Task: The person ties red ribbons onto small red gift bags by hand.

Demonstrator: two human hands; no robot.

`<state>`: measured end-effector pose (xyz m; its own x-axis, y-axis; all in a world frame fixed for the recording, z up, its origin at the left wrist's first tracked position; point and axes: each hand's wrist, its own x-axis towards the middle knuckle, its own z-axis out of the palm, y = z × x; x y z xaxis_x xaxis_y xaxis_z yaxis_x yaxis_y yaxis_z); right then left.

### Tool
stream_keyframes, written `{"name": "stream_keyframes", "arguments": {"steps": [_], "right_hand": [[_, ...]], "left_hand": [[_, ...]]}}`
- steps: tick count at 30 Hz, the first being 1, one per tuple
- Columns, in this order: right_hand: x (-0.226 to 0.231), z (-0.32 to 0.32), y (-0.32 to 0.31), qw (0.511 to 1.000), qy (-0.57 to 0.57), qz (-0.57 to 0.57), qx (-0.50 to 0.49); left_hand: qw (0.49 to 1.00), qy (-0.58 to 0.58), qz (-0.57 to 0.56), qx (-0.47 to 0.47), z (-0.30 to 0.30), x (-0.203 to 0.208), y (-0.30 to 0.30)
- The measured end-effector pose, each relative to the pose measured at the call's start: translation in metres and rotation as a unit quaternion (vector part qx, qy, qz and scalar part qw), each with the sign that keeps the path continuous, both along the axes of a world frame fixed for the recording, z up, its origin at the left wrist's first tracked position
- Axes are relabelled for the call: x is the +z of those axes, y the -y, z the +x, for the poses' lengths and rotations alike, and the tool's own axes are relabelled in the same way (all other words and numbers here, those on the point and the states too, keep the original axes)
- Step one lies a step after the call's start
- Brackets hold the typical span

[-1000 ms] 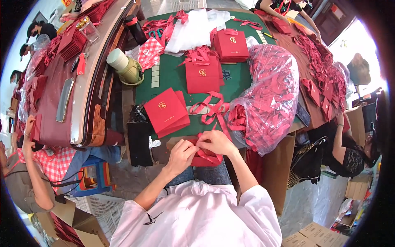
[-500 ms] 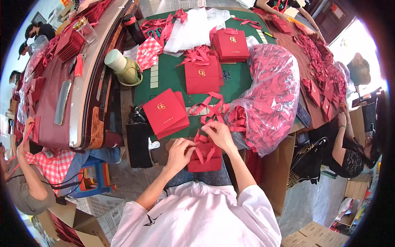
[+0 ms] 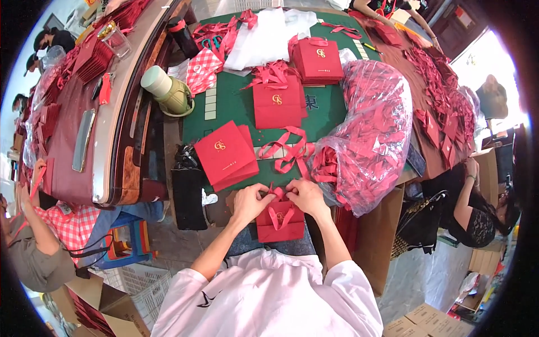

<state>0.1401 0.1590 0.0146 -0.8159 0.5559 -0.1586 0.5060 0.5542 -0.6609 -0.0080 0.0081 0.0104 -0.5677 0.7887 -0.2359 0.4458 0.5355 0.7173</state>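
Change: right hand (image 3: 309, 196) lowered, left hand (image 3: 251, 203) now level opposite, both fingertip-narrow, apparently pinching red ribbon (image 3: 278, 192); suggests handle work ongoing. Red bag (image 3: 281, 230): one, below hands, 6 o'clock edge of green table (image 3: 224, 112). From bag: flat bags (image 3: 224, 151), at least two, 11 o'clock; upright bag clusters (image 3: 278, 109), two, 12 o'clock; ribbon sack (image 3: 373, 123), one, 1–2 o'clock.

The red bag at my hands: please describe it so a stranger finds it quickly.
From the green tabletop, go to its near edge, above the white shirt. The red bag there has the left hand and right hand at its top, unlike the bags beyond.
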Motion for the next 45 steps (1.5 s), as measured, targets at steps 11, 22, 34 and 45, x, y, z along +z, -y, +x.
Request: {"name": "stream_keyframes", "arguments": {"steps": [11,22,34,45], "right_hand": [[0.015,0.019,-0.001,0.986,0.035,0.109,-0.118],[0.000,0.009,0.006,0.965,-0.153,-0.136,-0.166],[0.016,0.013,0.028,0.947,-0.179,-0.252,-0.086],[0.010,0.015,0.025,0.956,-0.158,-0.235,-0.081]], "left_hand": [[0.977,-0.033,0.205,0.057,0.020,0.005,0.012],[0.972,-0.112,0.207,-0.027,0.024,0.021,0.004],[0.966,-0.129,0.221,-0.027,0.034,0.023,-0.006],[0.961,-0.126,0.244,-0.022,0.040,0.016,-0.005]]}}
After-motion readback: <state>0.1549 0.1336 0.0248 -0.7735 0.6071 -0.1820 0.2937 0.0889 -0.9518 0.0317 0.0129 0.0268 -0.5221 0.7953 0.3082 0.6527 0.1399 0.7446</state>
